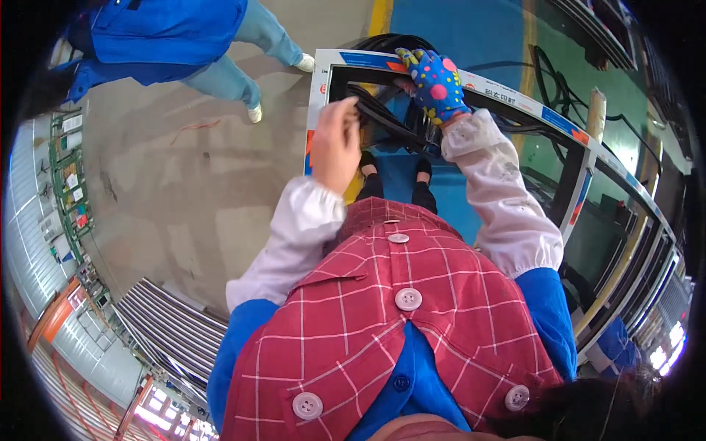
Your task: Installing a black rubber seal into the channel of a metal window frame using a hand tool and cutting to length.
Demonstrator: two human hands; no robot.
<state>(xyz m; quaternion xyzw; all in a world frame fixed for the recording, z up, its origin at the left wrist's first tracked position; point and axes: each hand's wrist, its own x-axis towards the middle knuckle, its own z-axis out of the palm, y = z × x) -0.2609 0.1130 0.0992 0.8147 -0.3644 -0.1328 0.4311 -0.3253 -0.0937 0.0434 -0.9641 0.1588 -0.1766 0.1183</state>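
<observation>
A white window frame (321, 88) with blue and orange tape on its edges stands in front of me. A black rubber strip (382, 116) runs slanting across its opening. My bare left hand (334, 143) is closed around the strip's left part, close to the frame's left bar. My right hand (435, 84), in a blue glove with coloured dots, grips the strip up at the frame's top bar. More of the black strip lies coiled (397, 40) behind the frame. I wear white sleeve covers and a red checked apron.
Another person (184, 40) in a blue jacket, light jeans and white shoes stands at the upper left on the grey floor. Several more frames (625, 242) lean stacked at the right. A rack of striped profiles (173, 331) lies lower left. A yellow floor line (380, 16) runs beyond the frame.
</observation>
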